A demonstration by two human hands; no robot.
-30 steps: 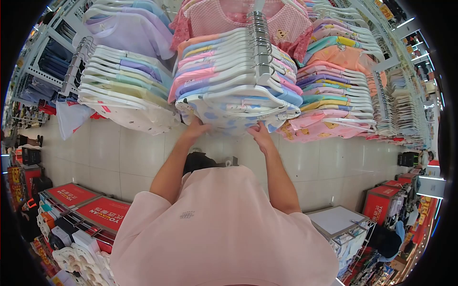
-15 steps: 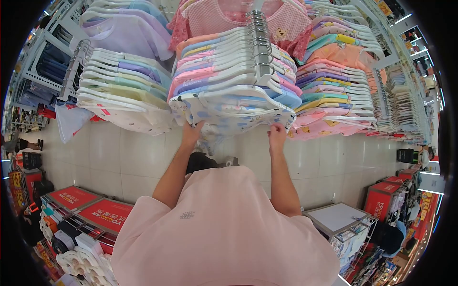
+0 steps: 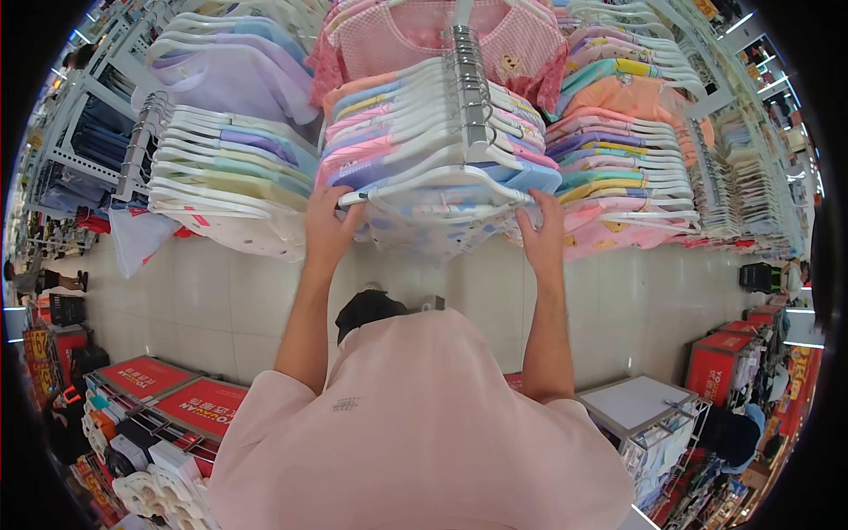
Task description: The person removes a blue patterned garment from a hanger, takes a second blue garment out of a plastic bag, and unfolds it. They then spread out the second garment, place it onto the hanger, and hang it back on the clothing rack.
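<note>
Since the earlier frame, both hands have moved up from the printed garment [image 3: 433, 237] to the front hanger [image 3: 433, 184] at twelve o'clock. The left hand [image 3: 327, 234] pinches one end; the right hand [image 3: 546, 237] curls narrowly by the other, its grip unclear. Steadying the hanger probably calls for even support. At eight o'clock, a red sign [image 3: 199, 407] starts "YO"; the rest blurs.

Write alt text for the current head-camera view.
A person's left hand and right hand are at opposite ends of a white hanger bearing a blue-patterned white garment, frontmost on a packed metal rail in a clothes shop. More pastel clothes hang on either side, above a pale tiled floor.
</note>
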